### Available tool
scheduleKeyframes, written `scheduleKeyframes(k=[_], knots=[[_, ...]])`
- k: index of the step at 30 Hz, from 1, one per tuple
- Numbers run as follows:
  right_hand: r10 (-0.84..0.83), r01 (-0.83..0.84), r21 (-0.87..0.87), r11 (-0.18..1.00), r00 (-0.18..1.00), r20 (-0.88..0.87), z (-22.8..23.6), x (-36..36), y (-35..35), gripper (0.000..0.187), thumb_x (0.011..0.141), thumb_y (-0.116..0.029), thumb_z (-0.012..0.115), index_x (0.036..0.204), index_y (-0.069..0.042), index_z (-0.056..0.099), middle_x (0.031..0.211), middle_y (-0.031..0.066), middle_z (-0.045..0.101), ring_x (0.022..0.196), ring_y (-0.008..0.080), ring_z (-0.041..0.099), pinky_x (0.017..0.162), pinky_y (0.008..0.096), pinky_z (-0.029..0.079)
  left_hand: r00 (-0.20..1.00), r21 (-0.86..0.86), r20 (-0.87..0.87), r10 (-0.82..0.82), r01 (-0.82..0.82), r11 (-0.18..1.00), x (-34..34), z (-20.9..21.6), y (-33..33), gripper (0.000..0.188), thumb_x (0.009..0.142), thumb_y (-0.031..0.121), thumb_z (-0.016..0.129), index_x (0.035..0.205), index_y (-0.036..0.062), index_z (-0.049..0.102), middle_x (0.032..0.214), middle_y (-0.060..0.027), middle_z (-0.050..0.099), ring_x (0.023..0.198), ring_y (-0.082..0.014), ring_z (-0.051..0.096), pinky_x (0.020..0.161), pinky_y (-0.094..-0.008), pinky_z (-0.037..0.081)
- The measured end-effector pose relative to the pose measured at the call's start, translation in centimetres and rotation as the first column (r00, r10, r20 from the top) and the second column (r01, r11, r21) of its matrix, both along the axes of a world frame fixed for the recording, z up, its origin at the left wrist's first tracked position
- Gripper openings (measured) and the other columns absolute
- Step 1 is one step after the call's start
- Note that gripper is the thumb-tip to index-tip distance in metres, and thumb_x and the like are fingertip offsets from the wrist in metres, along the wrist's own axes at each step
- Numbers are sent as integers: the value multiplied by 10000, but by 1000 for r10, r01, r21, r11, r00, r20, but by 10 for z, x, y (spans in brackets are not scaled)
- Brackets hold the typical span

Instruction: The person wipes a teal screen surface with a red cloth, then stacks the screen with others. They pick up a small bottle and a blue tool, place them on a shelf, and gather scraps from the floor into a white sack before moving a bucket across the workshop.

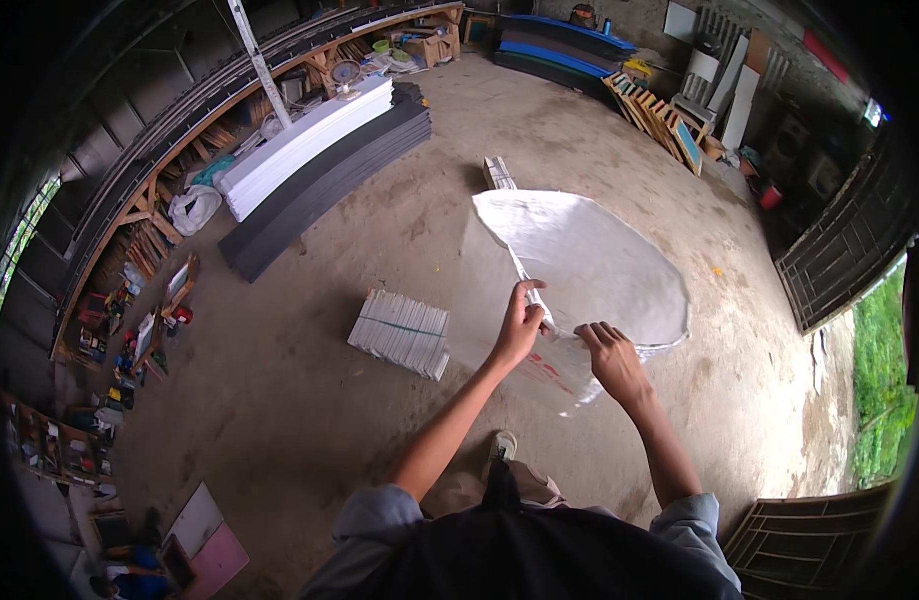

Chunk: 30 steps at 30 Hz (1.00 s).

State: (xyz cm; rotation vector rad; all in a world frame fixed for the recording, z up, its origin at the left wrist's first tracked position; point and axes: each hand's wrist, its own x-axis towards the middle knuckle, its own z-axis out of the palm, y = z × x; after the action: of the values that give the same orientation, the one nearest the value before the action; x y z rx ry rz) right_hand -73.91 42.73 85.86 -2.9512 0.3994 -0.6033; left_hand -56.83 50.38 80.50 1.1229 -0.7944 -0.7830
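A large white, partly see-through sack hangs in front of me with its wide mouth gaping upward. Red marks show on its near side. The fingers of my left hand are closed on the near left part of the rim. A little to the right, my right hand pinches the same rim. Left of the sack, a bundle of thin white strips bound with a green band lies on the floor. Another tied bundle lies just beyond the sack, which partly hides it.
Long stacks of white boards and dark grey boards lie at the far left beside a long workbench. Blue and black sheets are piled at the back. Wooden frames lean there. A dark metal gate stands at the right.
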Motion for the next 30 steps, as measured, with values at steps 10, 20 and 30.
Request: scheduleKeyframes(k=[10, 20, 30], knots=[[-78, -36, 395, 918, 960, 268, -9, 127, -187, 227, 844, -132, 594, 1057, -53, 579, 941, 140, 598, 969, 315, 553, 854, 403, 440, 983, 12, -160, 94, -94, 996, 141, 34, -97, 381, 861, -10, 400, 1217, 123, 429, 780, 30, 431, 582, -29, 376, 487, -188, 332], [-403, 219, 962, 164, 905, -137, -92, 248, -414, 446, 858, -423, 576, 1190, -128, 536, 1194, 127, 529, 1124, 323, 498, 866, 469, 444, 930, 120, -344, 126, -89, 989, 293, 39, -203, 300, 851, 154, 510, 1151, 147, 517, 931, 46, 511, 806, -43, 486, 584, -208, 388], [-479, 146, 989, 12, 869, -123, -140, 402, -505, 357, 785, -111, 656, 1086, 0, 500, 1020, 159, 558, 830, 235, 624, 621, 340, 598, 746, 19, 474, 467, -539, 842, 460, 11, -325, 499, 746, -77, 484, 1212, 95, 440, 1211, -122, 338, 1089, -233, 414, 940, -322, 334]])
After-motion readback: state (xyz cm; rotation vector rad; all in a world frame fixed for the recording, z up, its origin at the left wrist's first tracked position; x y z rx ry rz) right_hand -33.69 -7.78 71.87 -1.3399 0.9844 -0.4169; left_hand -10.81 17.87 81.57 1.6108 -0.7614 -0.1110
